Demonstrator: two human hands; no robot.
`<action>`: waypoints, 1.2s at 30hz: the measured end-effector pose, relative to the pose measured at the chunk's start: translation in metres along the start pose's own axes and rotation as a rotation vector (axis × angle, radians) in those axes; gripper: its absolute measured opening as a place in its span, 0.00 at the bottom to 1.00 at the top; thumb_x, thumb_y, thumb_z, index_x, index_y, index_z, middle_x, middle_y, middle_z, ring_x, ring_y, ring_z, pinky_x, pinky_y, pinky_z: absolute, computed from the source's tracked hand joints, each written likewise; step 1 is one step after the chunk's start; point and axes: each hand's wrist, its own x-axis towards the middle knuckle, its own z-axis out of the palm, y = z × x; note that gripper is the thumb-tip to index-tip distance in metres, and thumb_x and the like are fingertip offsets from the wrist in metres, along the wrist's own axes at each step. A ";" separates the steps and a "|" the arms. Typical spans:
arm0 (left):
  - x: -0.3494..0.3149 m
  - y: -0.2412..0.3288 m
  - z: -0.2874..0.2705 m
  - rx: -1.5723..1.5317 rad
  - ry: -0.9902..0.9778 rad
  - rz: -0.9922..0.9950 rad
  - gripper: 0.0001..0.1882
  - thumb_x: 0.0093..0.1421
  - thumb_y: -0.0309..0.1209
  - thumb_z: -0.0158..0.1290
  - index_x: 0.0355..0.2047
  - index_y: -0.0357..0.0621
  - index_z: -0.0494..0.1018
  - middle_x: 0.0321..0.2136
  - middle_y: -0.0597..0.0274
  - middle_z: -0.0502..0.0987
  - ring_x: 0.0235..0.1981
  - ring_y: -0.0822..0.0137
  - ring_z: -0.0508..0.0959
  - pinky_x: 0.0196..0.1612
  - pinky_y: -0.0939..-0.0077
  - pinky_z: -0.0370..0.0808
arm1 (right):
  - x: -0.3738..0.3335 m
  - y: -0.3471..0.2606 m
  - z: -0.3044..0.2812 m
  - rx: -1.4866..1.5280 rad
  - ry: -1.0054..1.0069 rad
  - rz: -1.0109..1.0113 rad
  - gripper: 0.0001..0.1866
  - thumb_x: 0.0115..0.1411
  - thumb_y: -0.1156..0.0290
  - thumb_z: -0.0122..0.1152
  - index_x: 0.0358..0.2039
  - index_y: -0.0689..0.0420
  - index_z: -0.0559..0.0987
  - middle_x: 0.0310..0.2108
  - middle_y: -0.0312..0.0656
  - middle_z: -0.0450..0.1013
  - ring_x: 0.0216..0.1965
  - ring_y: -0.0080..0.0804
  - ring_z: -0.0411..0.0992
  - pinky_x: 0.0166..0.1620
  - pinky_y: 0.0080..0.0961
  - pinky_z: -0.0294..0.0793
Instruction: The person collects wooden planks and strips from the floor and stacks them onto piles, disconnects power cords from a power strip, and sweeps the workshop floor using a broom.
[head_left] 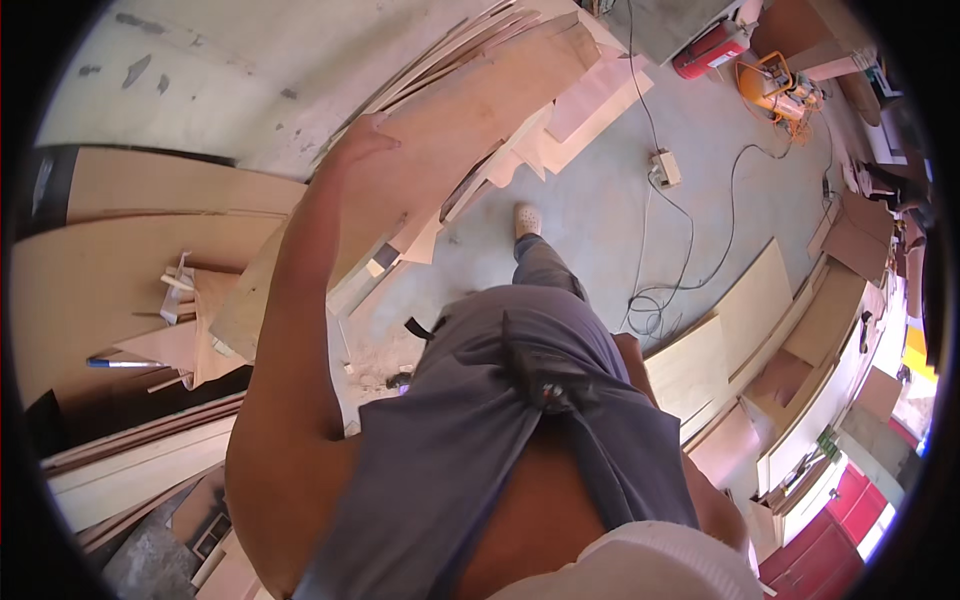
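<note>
Left hand (358, 145) on the left edge of that long plywood sheet (480, 112), and whether it's gripping, I can't tell! Right hand's out of sight. The sheet slants along the left; pale boards (752, 305) line the right; far right, a red fire extinguisher (708, 52), an orange air compressor (770, 92)!

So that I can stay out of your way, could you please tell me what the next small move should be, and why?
Probably bring the right hand to the panel too: the left hand is at its upper edge, the right hand is out of view, and the panel is long, with other boards close beside it.
</note>
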 end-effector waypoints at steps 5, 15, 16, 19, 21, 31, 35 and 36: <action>0.068 -0.009 0.022 0.497 0.572 -0.203 0.39 0.42 0.39 0.62 0.56 0.42 0.63 0.45 0.46 0.74 0.49 0.51 0.73 0.53 0.62 0.68 | 0.076 0.004 -0.131 0.275 -0.071 0.445 0.09 0.52 0.64 0.60 0.25 0.57 0.79 0.23 0.45 0.75 0.28 0.35 0.74 0.35 0.29 0.71; 0.002 -0.062 0.260 -0.082 0.618 -0.450 0.33 0.51 0.50 0.54 0.48 0.36 0.67 0.45 0.41 0.72 0.48 0.47 0.71 0.52 0.58 0.67 | 0.296 -0.001 -0.231 0.200 -0.228 0.354 0.17 0.52 0.60 0.60 0.33 0.62 0.78 0.28 0.43 0.77 0.32 0.30 0.74 0.42 0.27 0.69; -0.044 -0.081 0.315 -0.019 0.499 -0.547 0.31 0.50 0.51 0.55 0.46 0.38 0.69 0.43 0.42 0.73 0.47 0.47 0.72 0.51 0.58 0.68 | 0.320 -0.026 -0.224 0.202 -0.284 0.272 0.17 0.52 0.60 0.60 0.33 0.62 0.78 0.29 0.42 0.77 0.33 0.31 0.73 0.43 0.28 0.68; -0.140 -0.048 0.428 -0.306 0.339 -0.798 0.32 0.45 0.50 0.59 0.46 0.40 0.71 0.44 0.45 0.74 0.47 0.51 0.73 0.51 0.62 0.69 | 0.357 -0.067 -0.216 0.157 -0.351 0.110 0.17 0.53 0.59 0.60 0.32 0.62 0.78 0.30 0.42 0.77 0.34 0.31 0.73 0.43 0.28 0.68; -0.193 -0.023 0.471 -0.507 0.403 -0.970 0.32 0.44 0.49 0.60 0.45 0.41 0.72 0.44 0.46 0.74 0.47 0.52 0.73 0.52 0.63 0.69 | 0.377 -0.079 -0.203 0.072 -0.421 -0.052 0.17 0.52 0.58 0.59 0.29 0.62 0.79 0.28 0.43 0.77 0.33 0.34 0.73 0.41 0.29 0.69; -0.325 0.048 0.649 -1.398 1.485 -1.388 0.27 0.49 0.45 0.58 0.43 0.37 0.73 0.28 0.49 0.79 0.26 0.61 0.80 0.32 0.70 0.76 | 0.440 -0.221 -0.138 -0.309 -0.767 -0.323 0.19 0.53 0.61 0.60 0.36 0.66 0.78 0.30 0.47 0.77 0.33 0.34 0.73 0.43 0.30 0.68; -0.316 0.103 0.728 -1.518 1.373 -1.479 0.25 0.51 0.40 0.58 0.46 0.36 0.71 0.28 0.52 0.78 0.22 0.65 0.79 0.19 0.73 0.74 | 0.399 -0.312 -0.084 -0.365 -0.772 -0.517 0.19 0.54 0.60 0.59 0.35 0.66 0.77 0.29 0.46 0.77 0.32 0.34 0.73 0.44 0.29 0.67; -0.308 0.116 0.745 -1.511 1.277 -1.482 0.25 0.51 0.40 0.58 0.45 0.37 0.71 0.27 0.53 0.78 0.21 0.66 0.79 0.18 0.73 0.74 | 0.385 -0.329 -0.075 -0.412 -0.815 -0.642 0.19 0.54 0.59 0.58 0.34 0.66 0.78 0.28 0.46 0.76 0.31 0.34 0.73 0.44 0.29 0.67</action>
